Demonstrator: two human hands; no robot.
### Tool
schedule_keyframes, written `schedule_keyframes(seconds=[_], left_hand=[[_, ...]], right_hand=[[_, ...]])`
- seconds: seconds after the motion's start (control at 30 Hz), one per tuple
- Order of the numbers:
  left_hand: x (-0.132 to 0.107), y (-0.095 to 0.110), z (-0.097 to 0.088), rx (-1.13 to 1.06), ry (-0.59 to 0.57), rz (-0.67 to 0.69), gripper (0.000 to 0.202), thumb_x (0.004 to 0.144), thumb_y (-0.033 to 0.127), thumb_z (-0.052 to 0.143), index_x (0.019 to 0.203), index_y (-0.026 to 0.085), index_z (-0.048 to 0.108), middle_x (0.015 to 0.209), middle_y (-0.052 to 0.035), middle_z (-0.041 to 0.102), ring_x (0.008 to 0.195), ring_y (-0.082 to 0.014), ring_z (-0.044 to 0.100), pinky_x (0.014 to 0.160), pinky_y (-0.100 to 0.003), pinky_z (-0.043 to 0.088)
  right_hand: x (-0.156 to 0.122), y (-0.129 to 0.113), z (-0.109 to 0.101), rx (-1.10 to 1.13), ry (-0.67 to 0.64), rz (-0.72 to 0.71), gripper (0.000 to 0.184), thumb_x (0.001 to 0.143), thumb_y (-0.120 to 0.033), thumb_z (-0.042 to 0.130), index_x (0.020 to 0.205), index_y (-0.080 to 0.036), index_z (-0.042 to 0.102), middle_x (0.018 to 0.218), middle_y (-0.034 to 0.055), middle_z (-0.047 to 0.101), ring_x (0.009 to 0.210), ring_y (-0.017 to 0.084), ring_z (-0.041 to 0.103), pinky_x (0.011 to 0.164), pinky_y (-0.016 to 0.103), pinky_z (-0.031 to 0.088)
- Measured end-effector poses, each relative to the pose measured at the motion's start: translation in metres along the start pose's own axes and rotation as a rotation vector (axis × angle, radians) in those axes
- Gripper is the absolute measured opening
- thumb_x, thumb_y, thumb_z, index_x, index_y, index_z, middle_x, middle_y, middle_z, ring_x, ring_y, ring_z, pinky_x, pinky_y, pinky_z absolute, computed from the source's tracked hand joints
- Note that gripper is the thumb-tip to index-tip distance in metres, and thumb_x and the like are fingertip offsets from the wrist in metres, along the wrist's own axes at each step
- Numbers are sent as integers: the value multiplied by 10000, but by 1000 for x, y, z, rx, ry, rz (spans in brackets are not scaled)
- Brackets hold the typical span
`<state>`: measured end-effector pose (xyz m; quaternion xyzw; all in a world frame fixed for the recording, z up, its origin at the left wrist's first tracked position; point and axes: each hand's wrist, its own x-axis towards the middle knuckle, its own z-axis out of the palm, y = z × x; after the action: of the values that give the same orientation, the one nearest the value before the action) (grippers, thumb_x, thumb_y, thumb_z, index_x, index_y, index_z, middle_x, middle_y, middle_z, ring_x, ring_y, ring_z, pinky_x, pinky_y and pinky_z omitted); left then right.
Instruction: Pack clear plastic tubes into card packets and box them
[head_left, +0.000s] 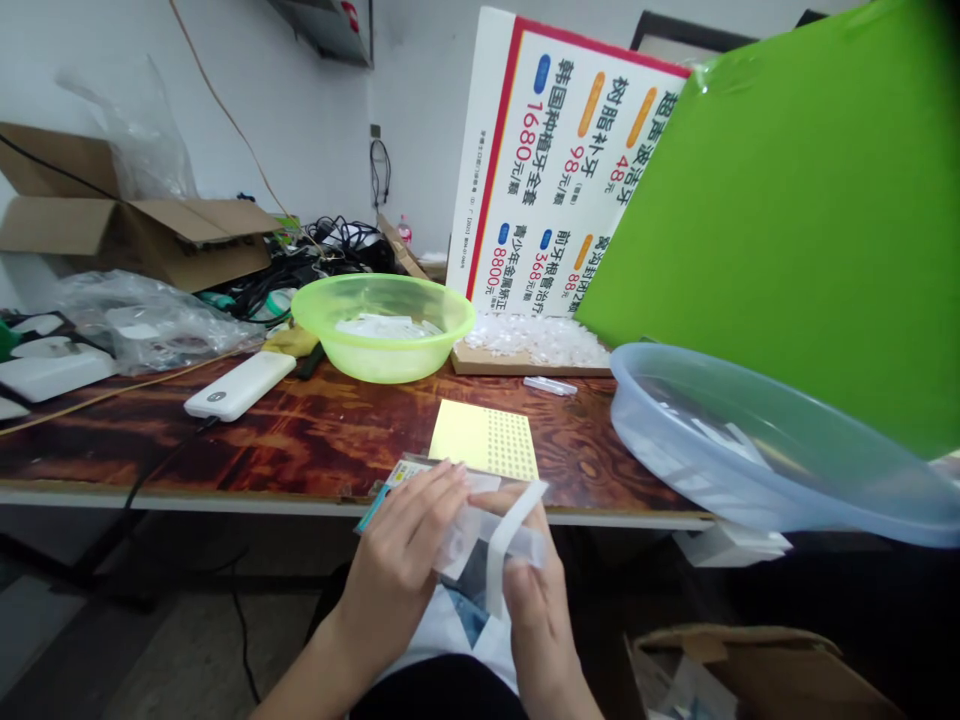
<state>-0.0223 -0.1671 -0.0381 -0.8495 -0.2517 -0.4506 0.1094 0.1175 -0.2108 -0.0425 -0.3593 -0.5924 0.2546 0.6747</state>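
Observation:
Just in front of the table edge, both my hands are closed on a small clear plastic bag (456,548). My left hand (401,545) grips its left side, fingers laid over the front. A printed card with a teal edge (373,510) sticks out past those fingers. On the other side, my right hand (538,610) pinches the bag with the thumb in front. A white strip (497,560) runs along the bag by that thumb. What is inside the bag is hard to make out. Behind the hands lies a pale yellow sheet with rows of small dots (459,432).
A green basin (367,362) with white pieces stands behind the sheet. At right, a blue basin (705,490) overhangs the table edge. Small clear pieces (536,340) fill a cardboard tray. A white power bank (241,386) lies left. An open carton (750,650) sits below right.

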Motion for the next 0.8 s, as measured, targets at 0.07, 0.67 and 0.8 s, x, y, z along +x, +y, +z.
schedule_keyframes(seconds=[0.07,0.67,0.8], left_hand=[[-2,0,0,-21,0,-61,336,928,55,425,1228,96,573,1203,-122,689,1216,-167,580,1081,-266,409],[-4,-2,-14,102,39,-69,352,932,73,440,1261,65,563,1247,-152,662,1280,-210,530,1148,-346,333],[-3,-3,-18,146,46,-46,340,964,110,412,1264,66,566,1232,-148,675,1272,-219,538,1130,-353,353]], right_hand=[[-2,6,-1,-51,107,-99,457,958,-591,404,1190,-217,526,1047,84,540,932,237,571,782,378,504],[-9,6,2,-653,40,-696,326,968,-298,416,1077,-106,656,1143,142,662,1054,304,561,847,440,431],[-8,4,-1,-661,-41,-666,330,903,-259,474,1159,-140,644,1253,118,617,1120,308,519,889,442,412]])
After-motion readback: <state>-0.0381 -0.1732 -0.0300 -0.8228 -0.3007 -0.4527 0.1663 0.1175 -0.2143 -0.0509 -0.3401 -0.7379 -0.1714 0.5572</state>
